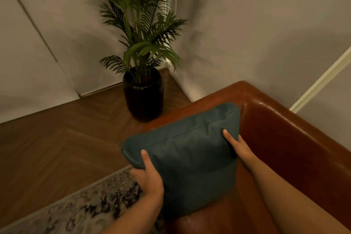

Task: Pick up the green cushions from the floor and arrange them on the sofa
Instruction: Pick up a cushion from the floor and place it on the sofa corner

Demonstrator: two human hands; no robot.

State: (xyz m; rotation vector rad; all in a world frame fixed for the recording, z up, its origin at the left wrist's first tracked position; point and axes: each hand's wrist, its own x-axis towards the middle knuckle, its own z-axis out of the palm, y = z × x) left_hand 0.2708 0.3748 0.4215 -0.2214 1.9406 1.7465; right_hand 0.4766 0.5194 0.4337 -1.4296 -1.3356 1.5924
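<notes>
Dim corner of a room with pale grey walls (256,24), herringbone wood floor (57,138) and a tall palm plant (140,24) in a glossy black pot (144,95) sitting right in the corner, just beside the end of the sofa. That sofa (294,138) is brown leather, and you can see its armrest and backrest meeting at the corner. One green cushion (190,154) is up in that sofa corner, standing more or less on edge, tilted a bit, with its top seam facing the camera and its lower part down against the seat. The left hand (148,175) is clamped on the cushion's left edge, thumb laid across the front and the rest of the fingers wrapped behind where I can't see them. The right hand (239,146) grips the right edge the same way, thumb on the front face, fingers tucked behind between cushion and backrest. Both forearms are bare. Down at the lower left there's a patterned rug (85,205) in grey and dark blotches lying on the floor next to the sofa's front.
</notes>
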